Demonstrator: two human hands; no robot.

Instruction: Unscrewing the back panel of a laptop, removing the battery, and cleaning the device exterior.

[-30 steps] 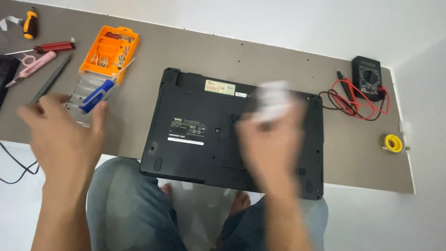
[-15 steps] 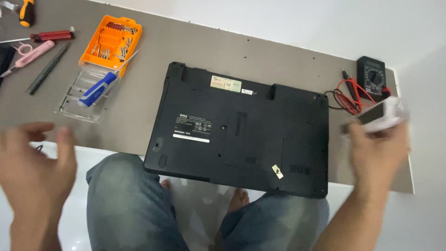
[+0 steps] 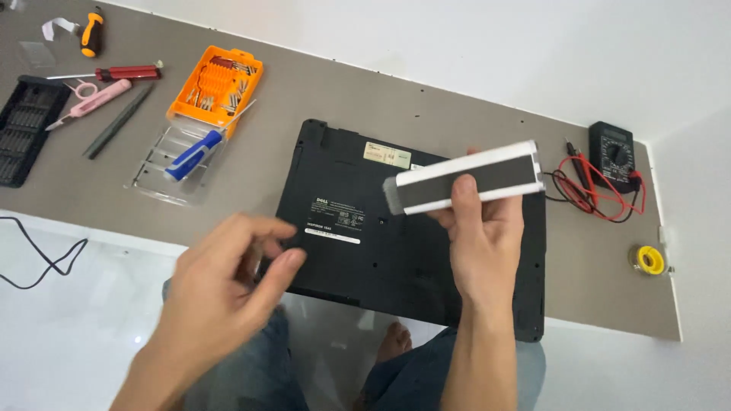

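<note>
A black laptop point(image 3: 358, 243) lies bottom-up on the grey table point(image 3: 426, 114). Above its right half, my right hand point(image 3: 483, 236) holds a long flat bar point(image 3: 468, 179), black with white edges, lifted off the laptop and tilted slightly up to the right. My left hand point(image 3: 228, 281) hovers over the laptop's near left corner with fingers loosely curled and nothing in it. My knees in jeans show below the table edge.
An orange bit case point(image 3: 215, 84), a clear lid with a blue screwdriver point(image 3: 194, 152), red and yellow-handled screwdrivers, pink cutters and a black bit tray point(image 3: 27, 125) lie at the left. A multimeter point(image 3: 613, 152) with red and black leads and a yellow spool point(image 3: 649, 259) sit at the right.
My right hand has come back from the far right to above the laptop, holding the long bar in plain sight. My left hand moved in from the left edge toward the laptop's near corner.
</note>
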